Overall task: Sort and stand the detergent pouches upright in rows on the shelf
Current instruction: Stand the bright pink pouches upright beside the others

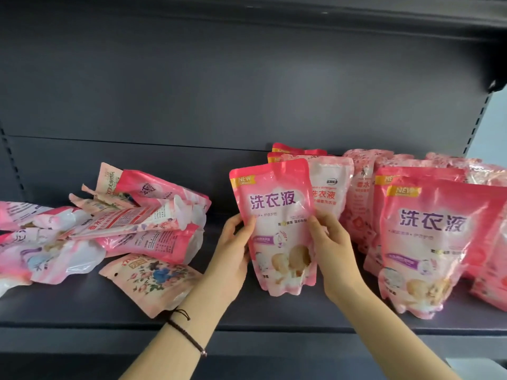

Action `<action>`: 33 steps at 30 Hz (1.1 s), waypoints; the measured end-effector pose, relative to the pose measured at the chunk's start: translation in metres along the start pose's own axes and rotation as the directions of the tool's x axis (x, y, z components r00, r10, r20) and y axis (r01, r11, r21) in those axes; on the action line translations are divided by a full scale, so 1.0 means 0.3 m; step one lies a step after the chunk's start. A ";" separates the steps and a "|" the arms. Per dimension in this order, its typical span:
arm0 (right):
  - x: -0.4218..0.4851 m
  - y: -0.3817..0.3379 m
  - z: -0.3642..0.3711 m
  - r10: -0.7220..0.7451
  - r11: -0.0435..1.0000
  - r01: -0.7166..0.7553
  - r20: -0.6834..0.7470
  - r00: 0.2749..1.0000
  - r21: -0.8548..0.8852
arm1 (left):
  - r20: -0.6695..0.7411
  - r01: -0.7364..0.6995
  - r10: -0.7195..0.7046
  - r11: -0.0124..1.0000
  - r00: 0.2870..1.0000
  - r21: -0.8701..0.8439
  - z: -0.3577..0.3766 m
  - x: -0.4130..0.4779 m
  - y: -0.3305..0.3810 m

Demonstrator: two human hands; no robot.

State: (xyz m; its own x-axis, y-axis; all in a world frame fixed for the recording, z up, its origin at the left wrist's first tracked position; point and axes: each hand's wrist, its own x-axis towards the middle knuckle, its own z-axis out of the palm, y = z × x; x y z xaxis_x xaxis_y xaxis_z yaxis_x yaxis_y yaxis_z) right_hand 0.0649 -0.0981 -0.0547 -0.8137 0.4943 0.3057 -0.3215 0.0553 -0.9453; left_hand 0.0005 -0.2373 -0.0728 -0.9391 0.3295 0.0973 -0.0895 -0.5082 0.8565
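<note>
The dark grey metal shelf (274, 311) has a matching back panel (219, 91) and slotted uprights at both ends. The held pouch (274, 223) stands near the middle of the shelf, long axis vertical, top seal up, printed face toward the front edge. The left hand (233, 248) and right hand (332, 242) grip its side edges, fingers curled round them. Upright pouches (428, 242) stand toward the right end; a loose pile of pouches (109, 223) lies flat toward the left end.
</note>
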 end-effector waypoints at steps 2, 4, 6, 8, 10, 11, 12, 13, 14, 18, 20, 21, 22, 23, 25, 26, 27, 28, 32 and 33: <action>-0.006 0.012 -0.021 0.019 1.000 -0.018 -0.044 0.999 0.024 | 0.060 0.006 -0.005 1.000 0.998 -0.019 0.021 -0.002 -0.018; -0.004 0.016 -0.043 -0.008 0.998 0.014 -0.093 0.996 0.058 | 0.090 -0.028 0.027 0.999 0.996 0.018 0.052 -0.007 -0.031; 0.004 0.016 -0.068 -0.050 0.996 0.060 -0.124 0.991 0.073 | 0.092 -0.081 0.075 0.995 0.993 0.057 0.085 -0.008 -0.042; 0.013 0.016 -0.090 -0.071 0.993 0.082 -0.134 0.989 0.084 | 0.098 -0.118 0.110 0.989 0.989 0.084 0.113 -0.008 -0.054; 0.017 0.020 -0.110 -0.074 0.993 0.085 -0.136 0.988 0.081 | 0.111 -0.157 0.142 0.977 0.984 0.146 0.133 -0.009 -0.067; 0.014 0.022 -0.120 -0.076 0.993 0.086 -0.132 0.988 0.076 | 0.122 -0.181 0.160 0.965 0.980 0.189 0.139 -0.009 -0.073; 0.006 0.023 -0.130 -0.086 0.994 0.094 -0.123 0.989 0.062 | 0.139 -0.205 0.177 0.953 0.974 0.222 0.140 -0.014 -0.076; -0.004 0.026 -0.142 -0.102 0.994 0.107 -0.110 0.989 0.037 | 0.164 -0.225 0.189 0.944 0.968 0.243 0.137 -0.019 -0.078; -0.018 0.028 -0.154 -0.119 0.993 0.120 -0.087 0.989 0.006 | 0.196 -0.240 0.192 0.935 0.962 0.263 0.129 -0.026 -0.079; -0.069 0.033 -0.187 -0.085 0.994 0.091 0.092 0.992 -0.067 | 0.329 -0.254 0.122 0.883 0.936 0.395 0.088 -0.057 -0.084; -0.064 0.039 -0.192 -0.055 0.994 0.067 0.140 0.989 -0.081 | 0.327 -0.248 0.108 0.870 0.939 0.426 0.086 -0.055 -0.093; -0.056 0.041 -0.192 -0.053 0.993 0.067 0.144 0.988 -0.094 | 0.310 -0.246 0.113 0.868 0.944 0.431 0.092 -0.048 -0.098; -0.045 0.045 -0.194 -0.052 0.991 0.067 0.136 0.989 -0.115 | 0.294 -0.245 0.120 0.865 0.948 0.438 0.100 -0.040 -0.100; -0.031 0.048 -0.195 -0.050 0.988 0.067 0.124 0.991 -0.138 | 0.285 -0.249 0.127 0.859 0.950 0.447 0.112 -0.032 -0.102; -0.006 0.053 -0.200 -0.049 0.982 0.066 0.101 0.994 -0.176 | 0.287 -0.261 0.135 0.849 0.948 0.460 0.132 -0.016 -0.108; 0.003 0.052 -0.204 -0.047 0.978 0.064 0.093 0.995 -0.197 | 0.290 -0.263 0.134 0.843 0.947 0.469 0.137 -0.010 -0.110; 0.009 0.050 -0.209 -0.043 0.972 0.062 0.090 0.995 -0.226 | 0.293 -0.264 0.130 0.835 0.947 0.483 0.139 -0.005 -0.109; 0.010 0.046 -0.216 -0.039 0.965 0.062 0.094 0.995 -0.253 | 0.296 -0.262 0.120 0.823 0.948 0.505 0.137 -0.002 -0.106; -0.042 0.026 -0.239 -0.098 0.917 0.129 0.099 0.990 -0.378 | 0.321 -0.272 0.066 0.706 0.945 0.654 0.115 -0.006 -0.056; -0.067 0.017 -0.241 -0.137 0.881 0.172 0.110 0.984 -0.441 | 0.316 -0.280 0.062 0.646 0.947 0.710 0.111 -0.012 -0.034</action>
State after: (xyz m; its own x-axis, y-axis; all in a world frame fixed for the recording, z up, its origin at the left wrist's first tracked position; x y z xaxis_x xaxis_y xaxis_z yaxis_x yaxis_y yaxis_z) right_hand 0.1146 -0.0452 -0.0739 -0.8100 0.3837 0.4434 -0.2097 0.5166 -0.8301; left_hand 0.0157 -0.2067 -0.0651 -0.7896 0.5322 0.3055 0.4404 0.1447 0.8861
